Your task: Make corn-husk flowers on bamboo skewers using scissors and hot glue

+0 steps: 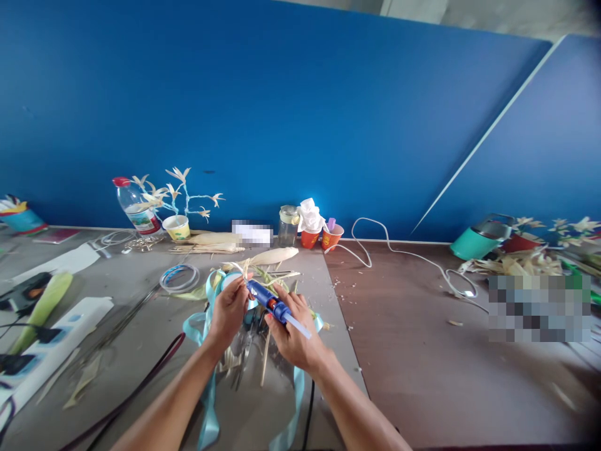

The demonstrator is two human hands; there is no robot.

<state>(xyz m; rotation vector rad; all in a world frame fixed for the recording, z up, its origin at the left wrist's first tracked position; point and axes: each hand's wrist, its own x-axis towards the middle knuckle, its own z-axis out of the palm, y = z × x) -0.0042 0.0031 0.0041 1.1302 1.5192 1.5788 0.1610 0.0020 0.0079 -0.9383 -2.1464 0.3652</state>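
Observation:
My right hand (pixel 298 332) is wrapped round a blue hot glue gun (pixel 267 299), with a translucent glue stick (pixel 299 326) poking out of its rear. The gun's nozzle end points left, close to the fingertips of my left hand (pixel 230 310). Those fingers are pinched together on a small pale piece that looks like corn husk; most of it is hidden. Around and below both hands, light-blue ribbon (pixel 210 419) trails over the table. Beneath them lie scissors (pixel 244 357) and a thin wooden stick (pixel 265 360). Behind sits a dried corn husk (pixel 275 255).
A white power strip (pixel 70 338) with black plugs lies at left. Farther back stand a plastic bottle (pixel 138 210), a paper cup (pixel 176 228) with husk flowers, a glass jar (pixel 287 227) and red cups (pixel 332 237). A white cable (pixel 408 252) runs right towards a green cup (pixel 479 238).

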